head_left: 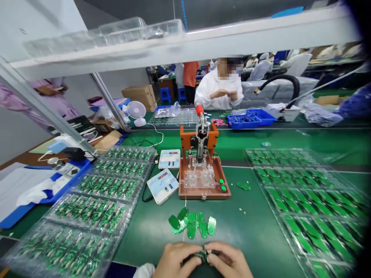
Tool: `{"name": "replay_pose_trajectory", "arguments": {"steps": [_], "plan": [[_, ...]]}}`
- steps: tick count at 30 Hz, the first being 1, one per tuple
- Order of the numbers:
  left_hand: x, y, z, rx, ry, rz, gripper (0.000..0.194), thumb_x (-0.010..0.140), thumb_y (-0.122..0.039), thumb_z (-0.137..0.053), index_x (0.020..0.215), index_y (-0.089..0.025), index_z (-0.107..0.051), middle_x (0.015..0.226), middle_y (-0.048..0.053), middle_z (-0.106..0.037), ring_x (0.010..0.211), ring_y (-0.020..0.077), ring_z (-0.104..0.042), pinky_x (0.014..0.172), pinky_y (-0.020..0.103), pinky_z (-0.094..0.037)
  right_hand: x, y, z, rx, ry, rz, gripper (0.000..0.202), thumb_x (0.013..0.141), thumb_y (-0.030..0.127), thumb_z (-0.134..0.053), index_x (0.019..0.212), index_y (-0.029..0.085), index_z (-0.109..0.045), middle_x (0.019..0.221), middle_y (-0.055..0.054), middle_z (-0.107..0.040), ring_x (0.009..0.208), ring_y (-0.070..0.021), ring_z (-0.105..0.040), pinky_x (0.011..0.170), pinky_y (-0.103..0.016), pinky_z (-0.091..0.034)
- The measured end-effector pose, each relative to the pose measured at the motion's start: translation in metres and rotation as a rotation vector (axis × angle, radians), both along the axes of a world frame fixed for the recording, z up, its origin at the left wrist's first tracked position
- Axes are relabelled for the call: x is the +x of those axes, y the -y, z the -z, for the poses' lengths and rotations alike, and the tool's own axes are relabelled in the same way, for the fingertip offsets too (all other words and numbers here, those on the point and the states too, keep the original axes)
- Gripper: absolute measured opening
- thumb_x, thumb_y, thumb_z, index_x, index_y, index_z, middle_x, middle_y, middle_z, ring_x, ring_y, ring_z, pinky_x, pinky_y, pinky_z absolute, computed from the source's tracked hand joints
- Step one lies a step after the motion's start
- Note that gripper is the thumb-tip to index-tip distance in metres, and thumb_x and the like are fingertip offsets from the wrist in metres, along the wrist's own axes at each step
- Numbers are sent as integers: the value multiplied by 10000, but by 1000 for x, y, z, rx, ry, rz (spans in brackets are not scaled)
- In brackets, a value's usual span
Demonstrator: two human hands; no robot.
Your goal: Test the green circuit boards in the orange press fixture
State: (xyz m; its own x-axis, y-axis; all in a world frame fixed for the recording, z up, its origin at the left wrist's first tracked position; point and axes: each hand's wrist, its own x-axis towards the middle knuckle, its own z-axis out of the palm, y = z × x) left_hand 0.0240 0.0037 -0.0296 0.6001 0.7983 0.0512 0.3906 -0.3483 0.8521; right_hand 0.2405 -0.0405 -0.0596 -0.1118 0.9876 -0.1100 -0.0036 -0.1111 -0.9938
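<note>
My left hand (pixel 179 260) and my right hand (pixel 228 259) meet at the bottom centre. Between their fingertips they hold a small dark green circuit board (pixel 203 255), partly covered by the fingers. Just beyond lies a loose group of green boards (pixel 193 224) on the green table mat (pixel 232 220). Behind that group stands a test fixture (pixel 205 193) with an orange frame, a red-tipped lever and two green buttons. A single green board (pixel 243 186) lies to the right of the fixture.
Clear trays of green boards stand at left (pixel 84 204) and right (pixel 313 200). Two white meters (pixel 162 186) sit left of the fixture. A shelf (pixel 203 42) crosses above. A person in white (pixel 218 88) sits opposite, near blue bins (pixel 246 119). A small fan (pixel 136 112) stands behind.
</note>
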Motion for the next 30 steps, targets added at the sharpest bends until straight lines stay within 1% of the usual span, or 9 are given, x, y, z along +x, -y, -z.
{"name": "replay_pose_trajectory", "arguments": {"steps": [4,9,12,14,16,19,23,26,30], "plan": [[7,-4,-14,-64,44,-25,171,961,-302,-661,1078,-340,-780,968,-34,-784,865,167,-733,828,217,-544,-4,4,-12,-70,-42,146,274,818,492,-768,913,242,-828,892,-78,-792,730,-194,-755,697,-234,-622],[6,-14,-22,-109,58,7,160,969,-290,-647,1024,-310,-796,945,-13,-768,866,165,-707,849,234,-534,-12,9,-24,-59,-26,275,295,807,502,-775,887,222,-823,813,-68,-778,678,-190,-736,656,-236,-620],[-1,-20,-24,-67,58,-10,181,991,-346,-617,986,-312,-794,925,-13,-763,840,159,-708,821,227,-546,-8,10,-27,-40,32,383,327,811,518,-768,905,209,-819,828,-71,-779,671,-186,-733,645,-231,-619],[-10,-24,-22,11,49,-66,210,996,-406,-602,964,-316,-789,927,-11,-760,842,166,-713,793,229,-561,-1,7,-27,21,145,446,308,850,500,-736,934,214,-814,899,-77,-782,725,-190,-745,664,-225,-621],[-22,-30,-17,129,26,-165,241,988,-465,-594,963,-315,-781,954,-3,-761,860,185,-722,789,245,-581,8,2,-25,136,320,487,260,913,451,-678,966,232,-806,957,-74,-783,826,-197,-757,740,-233,-627],[-41,-43,0,333,-50,-294,276,986,-503,-557,980,-321,-764,1020,2,-758,907,218,-730,841,296,-599,23,-8,-20,339,585,476,248,992,362,-575,1027,241,-789,1031,-70,-784,977,-205,-747,921,-296,-608],[-57,-59,27,586,-131,-330,293,983,-495,-503,1057,-351,-747,1065,3,-749,945,256,-726,911,370,-591,34,-15,-11,451,691,421,287,1027,318,-498,1094,251,-769,1100,-71,-771,1049,-203,-724,969,-342,-595],[-55,-62,40,610,-152,-317,302,973,-514,-495,1074,-371,-741,1075,6,-734,949,265,-723,884,385,-605,34,-18,-8,504,715,327,248,1013,303,-531,1079,266,-768,1074,-52,-776,1054,-200,-712,961,-347,-597],[-44,-57,43,562,-175,-298,354,962,-581,-490,1137,-376,-720,1129,17,-714,991,280,-713,873,410,-614,32,-17,-17,553,719,290,189,936,339,-671,1078,246,-755,1110,-56,-769,1124,-235,-679,1017,-403,-575]]}}
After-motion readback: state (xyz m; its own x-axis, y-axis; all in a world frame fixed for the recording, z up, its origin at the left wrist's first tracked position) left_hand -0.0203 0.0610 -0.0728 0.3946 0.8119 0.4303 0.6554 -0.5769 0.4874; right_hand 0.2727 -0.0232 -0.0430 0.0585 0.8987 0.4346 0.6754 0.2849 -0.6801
